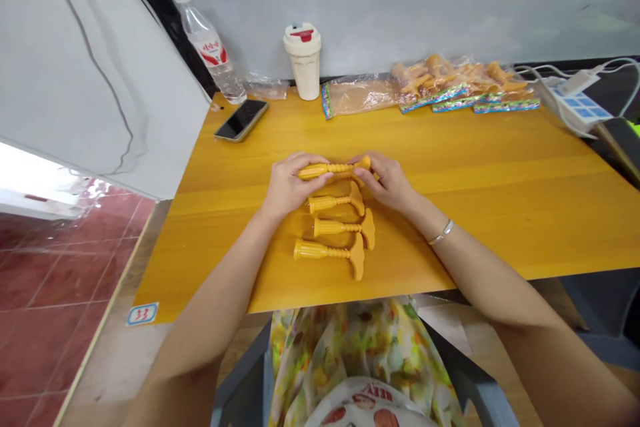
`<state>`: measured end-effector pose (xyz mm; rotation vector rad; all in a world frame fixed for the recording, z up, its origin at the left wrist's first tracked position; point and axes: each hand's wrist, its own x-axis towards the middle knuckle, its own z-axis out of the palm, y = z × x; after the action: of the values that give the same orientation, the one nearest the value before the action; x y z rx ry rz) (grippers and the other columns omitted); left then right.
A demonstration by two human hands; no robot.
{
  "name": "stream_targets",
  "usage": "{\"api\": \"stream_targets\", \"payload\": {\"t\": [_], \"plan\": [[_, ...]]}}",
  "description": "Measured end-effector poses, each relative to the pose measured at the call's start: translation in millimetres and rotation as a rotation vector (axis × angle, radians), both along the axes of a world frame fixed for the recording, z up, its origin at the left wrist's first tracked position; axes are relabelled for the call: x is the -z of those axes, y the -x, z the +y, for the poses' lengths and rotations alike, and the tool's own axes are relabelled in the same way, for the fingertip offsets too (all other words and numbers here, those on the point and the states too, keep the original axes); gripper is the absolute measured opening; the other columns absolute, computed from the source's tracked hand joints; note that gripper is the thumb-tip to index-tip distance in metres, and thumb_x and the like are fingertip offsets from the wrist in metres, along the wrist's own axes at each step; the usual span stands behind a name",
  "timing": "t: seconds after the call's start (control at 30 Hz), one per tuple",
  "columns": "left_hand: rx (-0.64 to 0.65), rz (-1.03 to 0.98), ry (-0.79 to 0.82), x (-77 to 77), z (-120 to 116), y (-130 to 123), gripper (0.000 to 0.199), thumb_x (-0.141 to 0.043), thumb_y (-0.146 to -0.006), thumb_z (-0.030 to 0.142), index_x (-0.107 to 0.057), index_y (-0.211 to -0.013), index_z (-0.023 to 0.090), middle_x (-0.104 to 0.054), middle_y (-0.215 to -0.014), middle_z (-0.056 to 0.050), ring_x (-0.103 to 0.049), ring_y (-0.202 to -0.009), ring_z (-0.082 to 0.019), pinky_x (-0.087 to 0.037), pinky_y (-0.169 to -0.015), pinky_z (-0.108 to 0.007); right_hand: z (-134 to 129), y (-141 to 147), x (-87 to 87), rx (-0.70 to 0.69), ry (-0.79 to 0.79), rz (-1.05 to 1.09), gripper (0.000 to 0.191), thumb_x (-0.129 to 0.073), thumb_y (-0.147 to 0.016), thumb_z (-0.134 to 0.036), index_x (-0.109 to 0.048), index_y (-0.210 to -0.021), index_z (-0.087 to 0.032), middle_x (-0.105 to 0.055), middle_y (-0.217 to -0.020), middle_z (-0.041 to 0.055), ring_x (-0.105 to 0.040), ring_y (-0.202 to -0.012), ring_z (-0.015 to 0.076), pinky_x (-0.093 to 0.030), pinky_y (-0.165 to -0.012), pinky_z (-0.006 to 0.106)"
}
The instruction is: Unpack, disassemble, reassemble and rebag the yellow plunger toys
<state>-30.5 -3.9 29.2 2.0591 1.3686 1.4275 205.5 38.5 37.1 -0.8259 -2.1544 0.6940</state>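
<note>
My left hand grips the ribbed handle end of an orange plastic tool, which lies sideways between my hands. The T-shaped end of that tool is pinched in the fingers of my right hand. Just below, in a column on the wooden table, lie three like pieces: an upper tool, a middle tool and a lower tool, their T-shaped ends to the right. Part of another orange piece shows under the held one, mostly hidden by my fingers.
On the table, a water bottle, phone and lidded cup stand or lie at the back left. An emptied-looking plastic bag and bagged orange pieces line the back edge. A power strip with cables is at right.
</note>
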Motion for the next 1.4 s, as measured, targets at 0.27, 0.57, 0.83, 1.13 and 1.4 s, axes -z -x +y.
{"api": "stream_targets", "payload": {"t": [0.27, 0.57, 0.83, 1.13, 1.4], "plan": [[0.03, 0.115, -0.193, -3.5, -8, -7, 0.021, -0.073, -0.09, 0.042, -0.076, -0.098, 0.023, -0.076, -0.089, -0.003, -0.067, -0.075, -0.015, -0.052, -0.074, -0.029, -9, 12, -7.0, -0.035, 0.715, 0.248, 0.07, -0.046, -0.087, -0.083, -0.066, -0.068, -0.019, -0.052, -0.049, -0.0016, -0.038, -0.046, 0.01, -0.031, -0.048, 0.026], [-0.066, -0.014, -0.107, -2.7, -1, -2, 0.02, -0.077, -0.086, 0.041, -0.077, -0.092, 0.022, -0.077, -0.087, -0.002, -0.069, -0.077, -0.016, -0.054, -0.077, -0.03, 3, 4, 1.9, 0.067, 0.248, 0.247, 0.048, -0.053, -0.095, -0.066, -0.065, -0.119, -0.027, -0.067, -0.093, 0.0044, -0.053, -0.067, 0.0151, -0.047, -0.066, 0.03], [-0.025, 0.061, -0.125, -1.5, -3, -2, 0.025, -0.075, -0.087, 0.047, -0.077, -0.096, 0.023, -0.078, -0.089, -0.004, -0.069, -0.078, -0.016, -0.054, -0.076, -0.031, -3, 6, -1.3, 0.048, 0.298, 0.073, 0.06, -0.048, -0.093, -0.073, -0.061, -0.068, -0.02, -0.045, -0.057, -0.0017, -0.039, -0.055, 0.0126, -0.03, -0.056, 0.029], [-0.037, 0.043, -0.166, -1.2, -1, -2, 0.02, -0.076, -0.087, 0.042, -0.078, -0.095, 0.023, -0.078, -0.088, -0.002, -0.068, -0.076, -0.015, -0.052, -0.074, -0.029, 4, 6, 3.3, 0.085, 0.403, 0.226, 0.05, -0.049, -0.094, -0.07, -0.063, -0.088, -0.022, -0.051, -0.059, -0.0031, -0.042, -0.054, 0.0129, -0.035, -0.057, 0.028], [-0.026, 0.048, -0.151, 1.4, 0, 0, 0.023, -0.075, -0.088, 0.045, -0.077, -0.096, 0.024, -0.078, -0.091, -0.003, -0.069, -0.077, -0.016, -0.053, -0.076, -0.03, 1, 6, 1.6, 0.075, 0.166, 0.094, 0.046, -0.057, -0.093, -0.062, -0.06, -0.074, -0.021, -0.048, -0.066, -0.0016, -0.039, -0.061, 0.0127, -0.032, -0.06, 0.028]]}}
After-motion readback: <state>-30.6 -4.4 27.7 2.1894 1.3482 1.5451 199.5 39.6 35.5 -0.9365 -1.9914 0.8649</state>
